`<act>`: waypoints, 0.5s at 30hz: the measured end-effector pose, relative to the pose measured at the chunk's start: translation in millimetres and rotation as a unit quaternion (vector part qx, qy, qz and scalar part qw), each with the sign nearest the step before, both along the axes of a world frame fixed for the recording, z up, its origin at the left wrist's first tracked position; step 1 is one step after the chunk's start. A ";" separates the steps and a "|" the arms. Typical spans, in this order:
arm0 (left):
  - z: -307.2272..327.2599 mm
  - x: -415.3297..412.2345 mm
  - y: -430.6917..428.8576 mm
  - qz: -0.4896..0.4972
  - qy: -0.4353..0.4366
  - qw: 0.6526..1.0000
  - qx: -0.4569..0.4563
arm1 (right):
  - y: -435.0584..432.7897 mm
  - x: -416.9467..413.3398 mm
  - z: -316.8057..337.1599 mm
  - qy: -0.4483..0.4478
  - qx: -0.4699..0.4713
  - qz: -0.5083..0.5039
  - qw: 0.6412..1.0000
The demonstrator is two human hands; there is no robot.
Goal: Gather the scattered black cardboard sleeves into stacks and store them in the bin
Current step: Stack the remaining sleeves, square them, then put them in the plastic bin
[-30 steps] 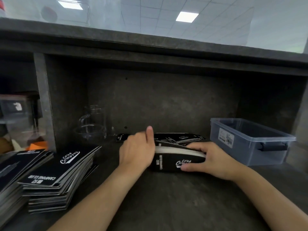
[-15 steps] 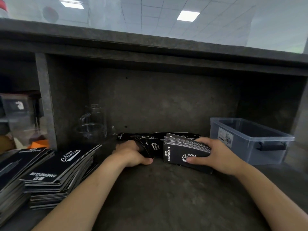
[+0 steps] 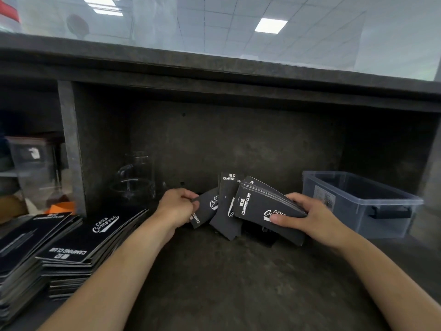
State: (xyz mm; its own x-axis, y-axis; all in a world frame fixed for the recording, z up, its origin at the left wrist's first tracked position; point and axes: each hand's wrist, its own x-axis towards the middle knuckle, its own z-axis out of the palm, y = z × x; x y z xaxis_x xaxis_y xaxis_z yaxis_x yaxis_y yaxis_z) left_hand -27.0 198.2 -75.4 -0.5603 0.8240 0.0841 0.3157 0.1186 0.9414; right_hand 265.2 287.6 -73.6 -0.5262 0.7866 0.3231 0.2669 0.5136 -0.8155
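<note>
Your right hand clamps a stack of sleeves; your left hand pinches loose sleeves. The clear bin beside them looks empty.

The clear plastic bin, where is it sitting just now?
In the head view the clear plastic bin sits on the dark counter at far right, just beyond the right hand gripping a stack of sleeves.

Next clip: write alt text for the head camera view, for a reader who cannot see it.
Two bare hands gather black cardboard sleeves on a dark shelf: the right hand grips a thick stack of sleeves, the left hand pinches a few loose sleeves beside it. A clear plastic bin stands to the right; taller sleeve piles lie at left.
</note>
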 end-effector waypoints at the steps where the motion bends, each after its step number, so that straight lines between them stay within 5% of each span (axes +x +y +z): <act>1: -0.1 1.5 -0.2 -0.013 -0.009 1.000 -0.001 | -0.9 -0.2 0.0 -0.006 -0.008 0.007 1.000; 9: -5.7 16.4 -0.4 -0.116 -0.111 0.987 -0.010 | -4.5 -4.4 -3.2 -0.022 -0.072 0.043 0.996; 15: -4.8 28.2 -5.1 -0.218 -0.095 0.971 0.020 | -10.6 -10.5 -4.7 -0.004 -0.109 0.064 0.992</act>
State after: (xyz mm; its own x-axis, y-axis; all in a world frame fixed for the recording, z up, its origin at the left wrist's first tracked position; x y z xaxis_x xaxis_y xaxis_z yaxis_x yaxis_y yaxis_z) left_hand 1.2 193.0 -80.2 -0.1672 0.9847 0.0494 0.1471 -0.0247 0.9888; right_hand 254.8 277.0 -78.3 -0.6275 0.7644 0.1480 0.2186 0.3554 -0.9088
